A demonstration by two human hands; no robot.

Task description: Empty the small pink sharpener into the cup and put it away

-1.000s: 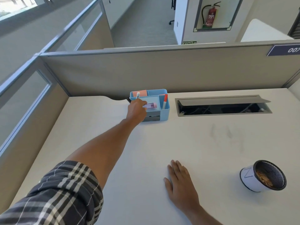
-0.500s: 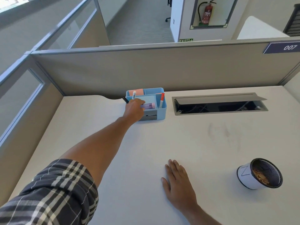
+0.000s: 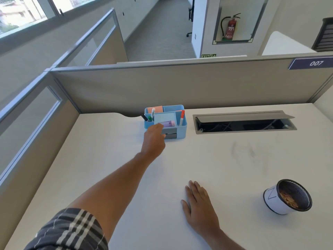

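Note:
The small pink sharpener (image 3: 169,123) lies on its side in the front middle compartment of the blue desk organizer (image 3: 182,131), at the back of the desk. My left hand (image 3: 154,138) reaches out to the organizer's front left; its fingertips are at the sharpener's left end without gripping it. My right hand (image 3: 199,204) rests flat on the desk near me, fingers spread, holding nothing. At the right stands the white cup (image 3: 272,201) with a dark mesh inside, and pencil shavings lie in it.
The organizer also holds markers (image 3: 181,117), a pen and orange sticky notes (image 3: 155,109). An open cable hatch (image 3: 245,121) is set in the desk to its right. Grey partition walls (image 3: 162,87) close the desk at the back and left.
My left hand has drawn back a little from above the sharpener toward the organizer's front, leaving the sharpener in the compartment. The right hand and cup have not moved.

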